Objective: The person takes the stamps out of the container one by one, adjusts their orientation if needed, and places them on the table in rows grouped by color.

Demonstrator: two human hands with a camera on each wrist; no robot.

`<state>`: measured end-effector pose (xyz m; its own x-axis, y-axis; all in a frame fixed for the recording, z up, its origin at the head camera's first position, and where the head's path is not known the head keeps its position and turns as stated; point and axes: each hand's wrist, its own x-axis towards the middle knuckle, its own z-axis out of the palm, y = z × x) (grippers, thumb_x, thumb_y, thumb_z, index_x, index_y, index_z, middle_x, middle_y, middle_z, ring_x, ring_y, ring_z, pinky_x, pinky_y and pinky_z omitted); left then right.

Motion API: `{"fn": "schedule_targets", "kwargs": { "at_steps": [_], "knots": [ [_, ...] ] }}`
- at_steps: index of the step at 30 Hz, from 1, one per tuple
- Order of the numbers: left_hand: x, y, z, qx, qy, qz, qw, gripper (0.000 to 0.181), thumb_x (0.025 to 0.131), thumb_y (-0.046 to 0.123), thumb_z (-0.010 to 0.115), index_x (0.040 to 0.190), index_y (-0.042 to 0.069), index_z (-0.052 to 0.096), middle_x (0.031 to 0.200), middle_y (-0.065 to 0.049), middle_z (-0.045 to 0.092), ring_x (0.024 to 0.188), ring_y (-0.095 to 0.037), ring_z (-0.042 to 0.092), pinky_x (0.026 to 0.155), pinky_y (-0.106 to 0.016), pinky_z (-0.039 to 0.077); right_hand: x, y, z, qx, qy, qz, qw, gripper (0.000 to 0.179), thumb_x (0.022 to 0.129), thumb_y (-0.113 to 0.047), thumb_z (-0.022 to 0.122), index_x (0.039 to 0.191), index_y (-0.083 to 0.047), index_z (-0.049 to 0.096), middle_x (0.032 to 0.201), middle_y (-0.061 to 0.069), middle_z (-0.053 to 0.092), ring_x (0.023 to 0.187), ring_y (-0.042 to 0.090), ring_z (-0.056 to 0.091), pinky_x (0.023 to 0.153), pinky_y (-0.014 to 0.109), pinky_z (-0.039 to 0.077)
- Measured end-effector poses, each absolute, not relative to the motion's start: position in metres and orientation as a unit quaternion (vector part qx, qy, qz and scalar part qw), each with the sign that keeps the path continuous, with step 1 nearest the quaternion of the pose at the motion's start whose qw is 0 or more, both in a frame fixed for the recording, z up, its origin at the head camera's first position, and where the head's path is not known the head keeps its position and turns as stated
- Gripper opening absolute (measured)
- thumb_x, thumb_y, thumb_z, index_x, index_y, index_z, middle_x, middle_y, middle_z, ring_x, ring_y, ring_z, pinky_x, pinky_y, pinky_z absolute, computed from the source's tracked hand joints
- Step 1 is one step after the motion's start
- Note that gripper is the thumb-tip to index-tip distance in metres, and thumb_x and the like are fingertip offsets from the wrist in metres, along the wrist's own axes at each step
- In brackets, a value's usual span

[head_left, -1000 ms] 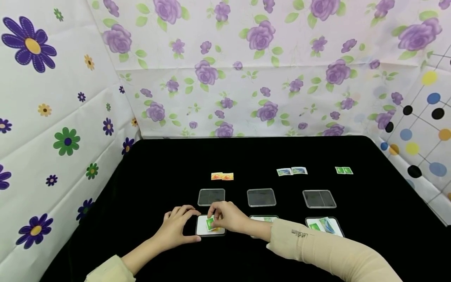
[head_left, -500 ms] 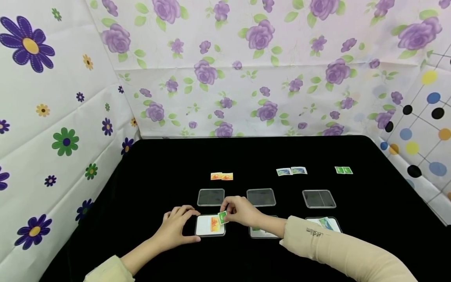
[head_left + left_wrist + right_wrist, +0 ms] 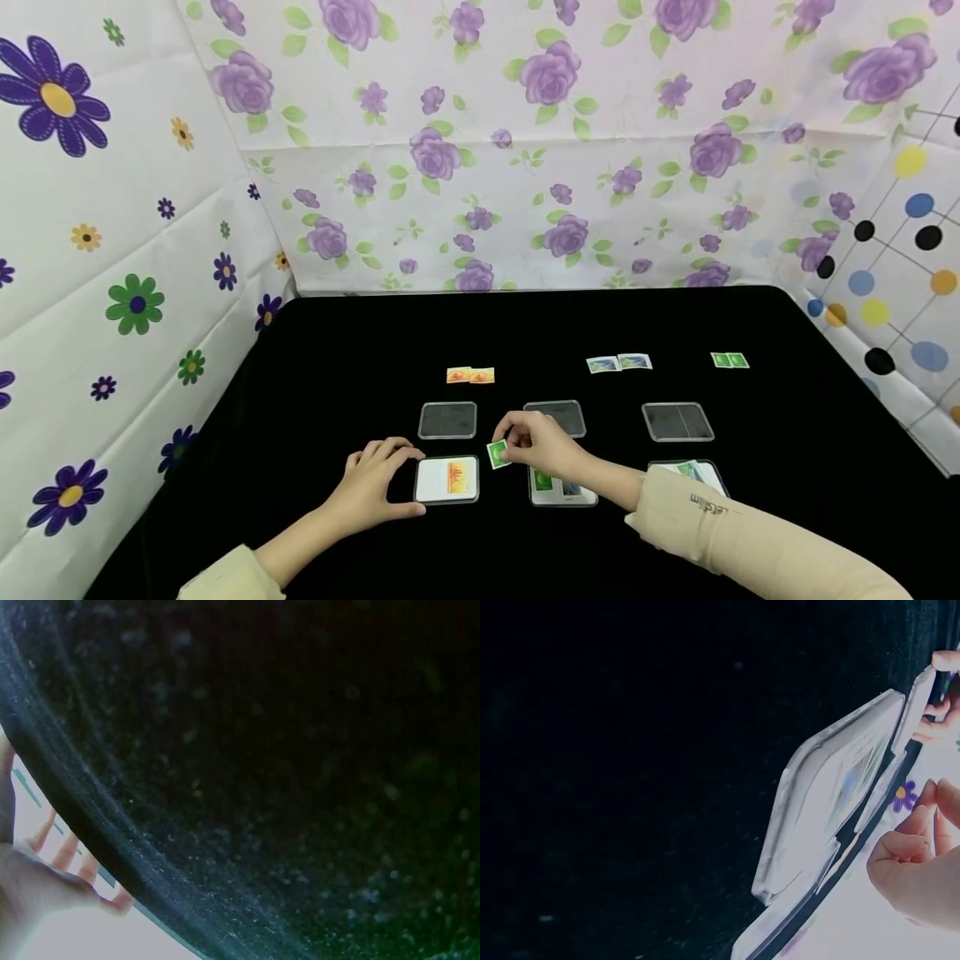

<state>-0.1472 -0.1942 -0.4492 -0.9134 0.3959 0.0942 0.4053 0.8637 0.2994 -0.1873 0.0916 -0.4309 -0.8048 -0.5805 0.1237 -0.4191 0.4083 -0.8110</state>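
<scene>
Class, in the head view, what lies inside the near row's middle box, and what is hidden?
A green stamp and part of a bluish stamp show inside the middle box. The right hand and forearm cover its far side; what lies there is hidden.

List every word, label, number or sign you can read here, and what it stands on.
"Lets…" on the right sleeve; the word's ending is too blurred to read.
Green stamp in the right hand: any print too small.
Orange stamp in the left case: too small.
Orange pair, blue pair, green pair: too small.
Stamps in the middle case: too small and partly hidden.
</scene>
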Motion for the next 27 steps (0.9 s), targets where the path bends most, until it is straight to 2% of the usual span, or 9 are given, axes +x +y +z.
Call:
{"fn": "schedule_targets", "kwargs": {
  "at_steps": [8,13,27],
  "knots": [
    [-0.147,-0.194,-0.45,-0.206,-0.966,-0.157,0.016,0.065,0.063,0.044,0.083,0.118,0.019,0.058,0.126,-0.006,0.054,0.114,-0.031,0.048,0.09,-0.063,0.036,-0.186,0.106,-0.43,-0.291,0.827,-0.474,0.084,0.016,0.082,-0.003,0.068,0.097,-0.002,0.063,0.074,0.005,0.06,0.057,0.0,0.043,0.053,0.017,0.039],
    [-0.147,-0.193,-0.451,-0.206,-0.965,-0.159,0.012,0.065,0.065,0.046,0.082,0.119,0.02,0.058,0.127,-0.007,0.053,0.115,-0.033,0.048,0.091,-0.064,0.036,-0.189,0.116,-0.425,-0.292,0.819,-0.488,0.071,0.016,0.082,-0.001,0.068,0.098,-0.001,0.063,0.076,0.008,0.059,0.061,0.0,0.045,0.056,0.017,0.041],
    [-0.146,-0.196,-0.45,-0.211,-0.967,-0.141,0.021,0.066,0.064,0.045,0.082,0.119,0.019,0.058,0.126,-0.006,0.053,0.114,-0.031,0.049,0.09,-0.063,0.037,-0.193,0.137,-0.411,-0.288,0.824,-0.489,0.013,0.018,0.081,-0.003,0.07,0.098,-0.001,0.064,0.074,0.009,0.062,0.06,0.002,0.047,0.057,0.019,0.042]
  ]
}}
